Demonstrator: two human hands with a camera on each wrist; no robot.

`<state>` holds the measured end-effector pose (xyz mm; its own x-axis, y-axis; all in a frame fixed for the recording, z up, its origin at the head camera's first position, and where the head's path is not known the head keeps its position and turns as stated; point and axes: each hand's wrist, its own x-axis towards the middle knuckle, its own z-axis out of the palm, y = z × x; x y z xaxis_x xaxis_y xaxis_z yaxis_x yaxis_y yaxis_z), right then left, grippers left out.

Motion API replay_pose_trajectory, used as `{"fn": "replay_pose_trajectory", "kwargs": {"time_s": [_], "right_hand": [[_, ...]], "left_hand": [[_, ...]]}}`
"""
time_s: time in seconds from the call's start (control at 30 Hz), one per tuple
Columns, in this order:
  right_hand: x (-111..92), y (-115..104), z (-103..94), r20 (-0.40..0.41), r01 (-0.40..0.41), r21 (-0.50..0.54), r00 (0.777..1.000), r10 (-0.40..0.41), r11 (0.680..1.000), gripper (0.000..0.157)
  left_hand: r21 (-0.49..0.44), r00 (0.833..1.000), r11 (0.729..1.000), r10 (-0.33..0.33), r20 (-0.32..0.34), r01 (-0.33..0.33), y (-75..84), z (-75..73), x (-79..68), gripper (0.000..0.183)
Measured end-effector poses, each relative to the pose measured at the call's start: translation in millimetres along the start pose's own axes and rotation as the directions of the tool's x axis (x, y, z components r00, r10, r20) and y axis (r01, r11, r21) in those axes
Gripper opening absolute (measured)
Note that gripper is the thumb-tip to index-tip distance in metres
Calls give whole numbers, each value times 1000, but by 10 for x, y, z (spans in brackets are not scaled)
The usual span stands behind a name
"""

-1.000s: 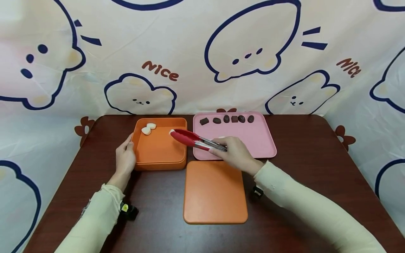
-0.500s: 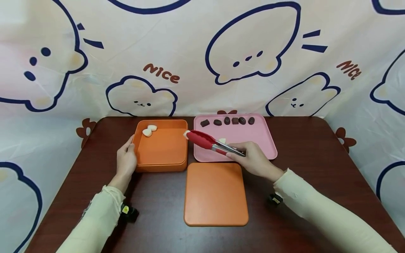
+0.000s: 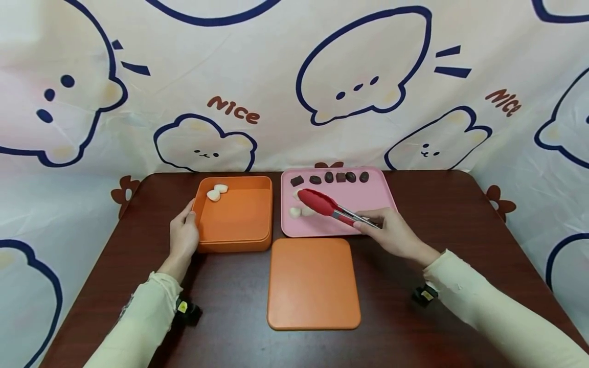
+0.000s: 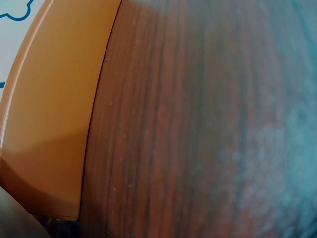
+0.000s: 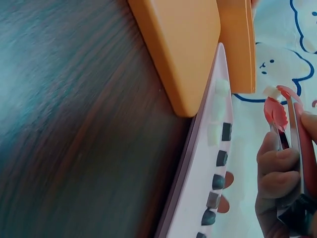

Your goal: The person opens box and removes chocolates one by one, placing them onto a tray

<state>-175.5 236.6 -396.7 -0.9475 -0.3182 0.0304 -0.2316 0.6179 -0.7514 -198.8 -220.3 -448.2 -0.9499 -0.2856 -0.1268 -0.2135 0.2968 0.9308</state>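
Note:
In the head view my right hand (image 3: 391, 232) grips red-tipped tongs (image 3: 322, 202) over the pink tray (image 3: 368, 197). A small white piece (image 5: 272, 92) shows between the tongs' tips in the right wrist view. White pieces (image 3: 295, 211) lie on the tray below the tongs, partly covered by them. Two more white pieces (image 3: 213, 195) sit in the back left corner of an orange box (image 3: 234, 245). My left hand (image 3: 184, 232) rests against the outside of the box's left wall, its fingers along the side.
Dark brown chocolate-like pieces (image 3: 340, 177) form a row along the tray's back edge. A flat orange lid (image 3: 314, 283) lies in front of the tray. A patterned cloth (image 3: 276, 143) rises behind the dark wooden table (image 3: 221, 306).
My right hand has moved the tongs rightward, from over the box's right edge to over the tray, with the white piece at their tips. The left hand has stayed at the box.

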Motion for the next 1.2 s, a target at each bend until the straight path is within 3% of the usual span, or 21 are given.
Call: {"fn": "replay_pose_trajectory", "kwargs": {"time_s": [0.23, 0.6, 1.2], "right_hand": [[-69, 152, -123, 27, -61, 39, 998, 60, 997, 25], [-166, 353, -217, 57, -152, 111, 988, 147, 982, 31], [-334, 531, -360, 118, -268, 93, 959, 257, 959, 41]], "left_hand": [[0, 1000, 1000, -2, -3, 2, -13, 10, -2, 49], [-19, 1000, 1000, -2, -5, 2, -32, 5, 11, 49], [-18, 1000, 1000, -3, -9, 3, -33, 10, 23, 49]]}}
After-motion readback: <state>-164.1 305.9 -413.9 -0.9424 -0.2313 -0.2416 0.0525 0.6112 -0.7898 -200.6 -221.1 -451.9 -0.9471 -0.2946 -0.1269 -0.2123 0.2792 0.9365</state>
